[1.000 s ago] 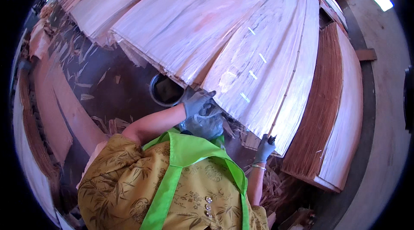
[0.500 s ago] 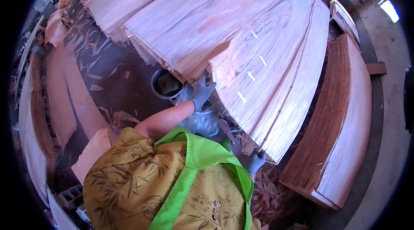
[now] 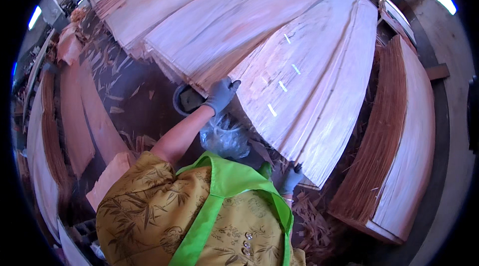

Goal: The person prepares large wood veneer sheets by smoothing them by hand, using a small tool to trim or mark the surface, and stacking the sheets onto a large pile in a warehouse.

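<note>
A large pale wood veneer sheet [image 3: 309, 81], with several short white tape strips on it, lies on top of the stack in front of me. My left hand [image 3: 220, 95], in a grey glove, pinches this sheet's near left corner. At the near edge, further right, my gloved right hand [image 3: 291, 177] is closed on the sheet's border, its thumb on top. Beneath the left corner, more veneer sheets [image 3: 214, 31] spread out to the left. What the right fingers touch under the sheet is hidden.
A dark bucket [image 3: 179, 100] and a clear plastic bag [image 3: 224, 136] are below my left forearm. To the right stands a thick veneer stack [image 3: 379, 141]. Loose sheets [image 3: 75, 116] lie at the left, and veneer scraps [image 3: 314, 226] litter the floor.
My left hand has moved left and slightly away from me, carrying the top sheet's corner over the neighbouring sheets. My right hand has shifted slightly left and away along with the near edge.
</note>
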Tool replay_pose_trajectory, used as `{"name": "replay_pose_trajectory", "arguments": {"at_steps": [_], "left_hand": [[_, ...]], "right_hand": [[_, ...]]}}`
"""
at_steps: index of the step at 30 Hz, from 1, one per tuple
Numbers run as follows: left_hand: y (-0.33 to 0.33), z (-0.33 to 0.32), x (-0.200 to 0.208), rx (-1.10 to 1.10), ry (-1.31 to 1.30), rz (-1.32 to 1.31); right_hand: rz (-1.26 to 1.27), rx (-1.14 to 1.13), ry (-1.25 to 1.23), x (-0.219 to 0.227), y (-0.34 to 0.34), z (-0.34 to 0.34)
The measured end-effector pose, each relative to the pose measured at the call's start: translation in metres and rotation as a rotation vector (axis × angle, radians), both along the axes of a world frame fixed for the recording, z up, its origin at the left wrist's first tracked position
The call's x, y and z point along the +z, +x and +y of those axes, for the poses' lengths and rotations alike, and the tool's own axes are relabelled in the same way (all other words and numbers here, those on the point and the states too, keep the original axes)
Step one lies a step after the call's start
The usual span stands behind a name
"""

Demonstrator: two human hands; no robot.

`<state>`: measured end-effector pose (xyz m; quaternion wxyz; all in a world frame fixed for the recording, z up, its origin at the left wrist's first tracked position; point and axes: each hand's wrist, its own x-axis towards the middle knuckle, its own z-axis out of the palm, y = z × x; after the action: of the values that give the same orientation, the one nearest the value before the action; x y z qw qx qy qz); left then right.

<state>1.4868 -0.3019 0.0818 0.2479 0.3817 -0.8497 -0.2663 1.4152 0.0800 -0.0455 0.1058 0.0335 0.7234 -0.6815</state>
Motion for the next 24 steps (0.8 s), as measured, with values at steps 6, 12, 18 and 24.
{"name": "replay_pose_trajectory", "arguments": {"at_steps": [6,12,18,24], "left_hand": [[-0.049,0.065,0.094,-0.319,-0.121,0.139],[-0.174,0.237,0.109,-0.946,-0.098,0.224],[-0.223,0.331,-0.022,-1.183,-0.330,-0.292],[-0.206,0.363,-0.053,-1.310,-0.467,-0.448]], "right_hand": [[0.019,0.303,0.062,0.012,0.028,-0.022],[-0.136,0.499,0.166,-0.035,0.030,-0.007],[-0.198,0.767,0.160,-0.059,0.028,-0.018],[-0.241,0.806,-0.019,-0.045,0.016,-0.007]]}}
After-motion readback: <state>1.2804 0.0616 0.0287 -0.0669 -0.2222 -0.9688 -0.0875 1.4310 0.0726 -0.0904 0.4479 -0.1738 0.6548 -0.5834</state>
